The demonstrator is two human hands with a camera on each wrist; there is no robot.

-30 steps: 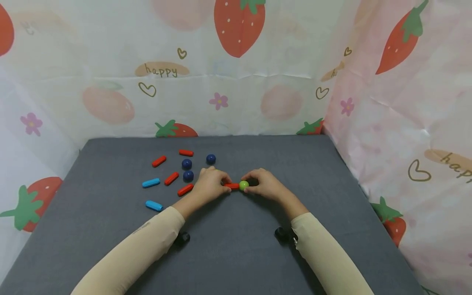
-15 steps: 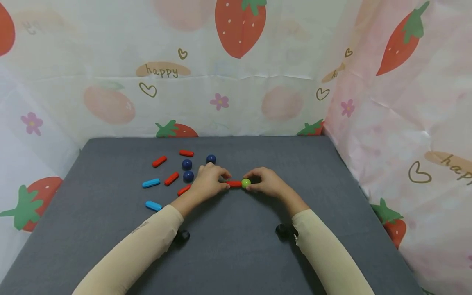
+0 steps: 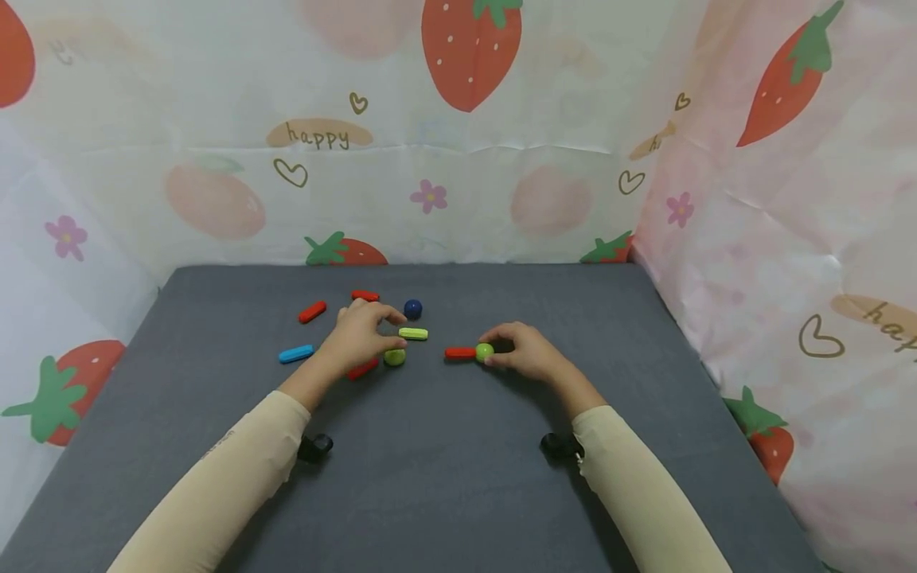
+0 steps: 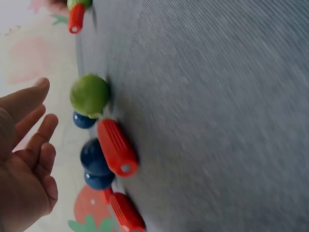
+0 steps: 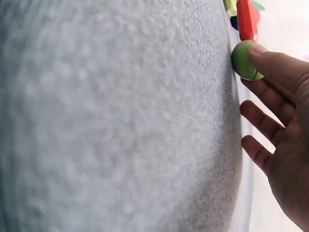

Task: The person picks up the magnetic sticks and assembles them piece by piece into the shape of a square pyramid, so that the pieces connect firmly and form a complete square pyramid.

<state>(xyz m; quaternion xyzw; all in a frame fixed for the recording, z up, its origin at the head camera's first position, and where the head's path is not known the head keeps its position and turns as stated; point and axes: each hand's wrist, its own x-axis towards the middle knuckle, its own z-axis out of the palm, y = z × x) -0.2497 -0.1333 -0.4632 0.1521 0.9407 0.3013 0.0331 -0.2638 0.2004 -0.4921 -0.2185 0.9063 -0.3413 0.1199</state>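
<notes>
Head view looks forward and down; low, close wrist views share the ball-tipped red stick.

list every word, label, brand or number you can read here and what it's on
"happy": tan patch on the back sheet.
"hap", cut off by the picture's edge: patch on the right sheet.
"h", rest unclear: small patch near the corner.
Faint marking, upper left: unreadable.
Left sleeve, small mark: too small to read.
None readable on the green ball or red stick by the right hand.

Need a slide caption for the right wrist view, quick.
The right hand pinches a green ball at one end of a red stick.
</notes>
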